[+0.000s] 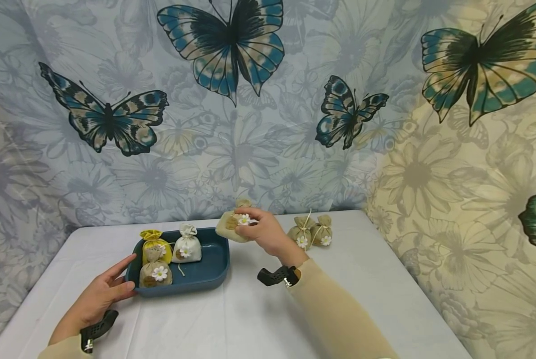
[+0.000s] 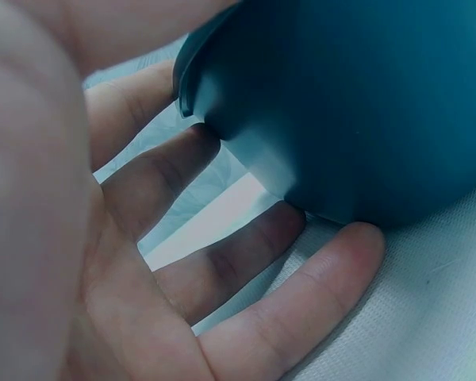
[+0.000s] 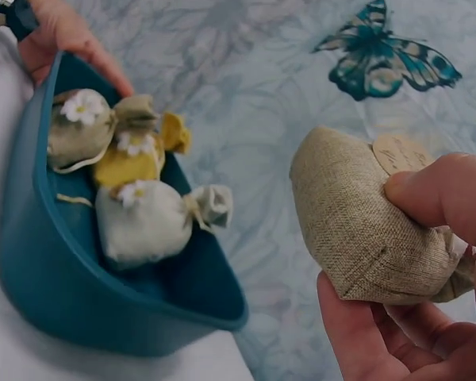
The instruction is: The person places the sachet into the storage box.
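My right hand (image 1: 265, 232) holds a beige burlap drawstring pouch (image 3: 357, 222) with a white flower and a round tag, thumb on one side and fingers on the other. It is raised beside the right end of a dark blue bin (image 1: 200, 281). My left hand (image 1: 99, 294) touches the bin's left end, its fairly straight fingertips (image 2: 361, 242) against the outer wall. Inside the bin sit a yellow pouch (image 1: 150, 244), a white pouch (image 1: 188, 249) and a tan pouch (image 1: 153, 274), each with a white flower.
Two more tan pouches (image 1: 300, 232) stand side by side toward the back right of the white-covered table (image 1: 250, 319). Behind the table hangs a floral cloth with butterflies (image 1: 236, 174). Black bands (image 1: 279, 275) are on both wrists.
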